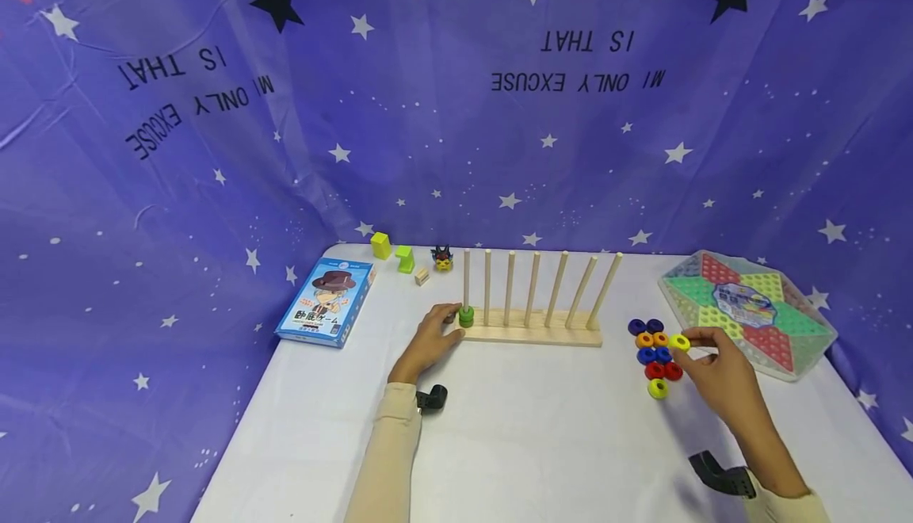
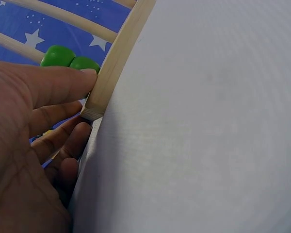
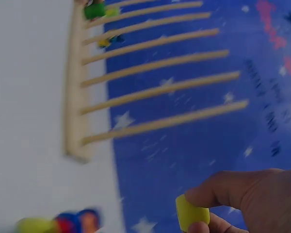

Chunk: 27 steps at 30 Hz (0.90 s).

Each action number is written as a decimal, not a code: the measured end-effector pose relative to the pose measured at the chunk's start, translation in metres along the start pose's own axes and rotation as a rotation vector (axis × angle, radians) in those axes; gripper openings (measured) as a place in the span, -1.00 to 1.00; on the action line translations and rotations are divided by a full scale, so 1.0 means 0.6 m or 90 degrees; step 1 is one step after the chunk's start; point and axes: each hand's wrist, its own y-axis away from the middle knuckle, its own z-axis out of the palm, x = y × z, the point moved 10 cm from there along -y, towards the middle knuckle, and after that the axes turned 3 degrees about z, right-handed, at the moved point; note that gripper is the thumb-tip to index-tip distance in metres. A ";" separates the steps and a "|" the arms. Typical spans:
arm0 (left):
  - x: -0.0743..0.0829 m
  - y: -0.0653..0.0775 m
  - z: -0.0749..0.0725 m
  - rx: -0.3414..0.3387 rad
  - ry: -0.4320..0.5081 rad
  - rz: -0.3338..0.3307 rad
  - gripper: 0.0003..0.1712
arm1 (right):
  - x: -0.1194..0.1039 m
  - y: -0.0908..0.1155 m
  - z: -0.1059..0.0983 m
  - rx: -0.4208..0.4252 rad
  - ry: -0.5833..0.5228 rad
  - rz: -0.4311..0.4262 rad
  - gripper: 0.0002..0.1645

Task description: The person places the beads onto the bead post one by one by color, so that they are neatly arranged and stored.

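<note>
My right hand (image 1: 723, 376) pinches a yellow bead (image 3: 191, 213) between thumb and fingers, raised beside the loose beads on the table. At the left end of a wooden peg rack (image 1: 531, 336), my left hand (image 1: 428, 341) holds the base. In the left wrist view its thumb (image 2: 70, 82) lies along the front and the other fingers reach behind. Two green beads (image 1: 467, 317) are stacked on the leftmost peg; the other pegs stand bare. Blue, orange and red beads (image 1: 654, 371) lie in paired rows at the right, with a single yellow bead (image 1: 658, 388) nearest me.
Behind the right hand lies a star-patterned board game box (image 1: 749, 309). A blue card game box (image 1: 326, 301) is at the far left. Small yellow (image 1: 381, 246) and green blocks (image 1: 405, 259), a wooden piece (image 1: 422, 276) and a dark-and-yellow figure (image 1: 442, 258) stand along the back edge.
</note>
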 end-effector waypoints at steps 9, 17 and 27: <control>-0.004 -0.002 0.001 0.005 -0.004 -0.006 -0.39 | -0.236 -0.034 -0.036 0.016 -0.074 -0.126 -0.42; 0.003 0.003 -0.003 0.007 -0.004 -0.004 -0.39 | -0.392 -0.052 0.031 -0.047 -0.102 -0.232 -0.56; 0.009 0.002 -0.003 0.010 -0.020 0.005 -0.38 | -0.484 -0.060 0.138 -0.125 -0.099 -0.278 -0.63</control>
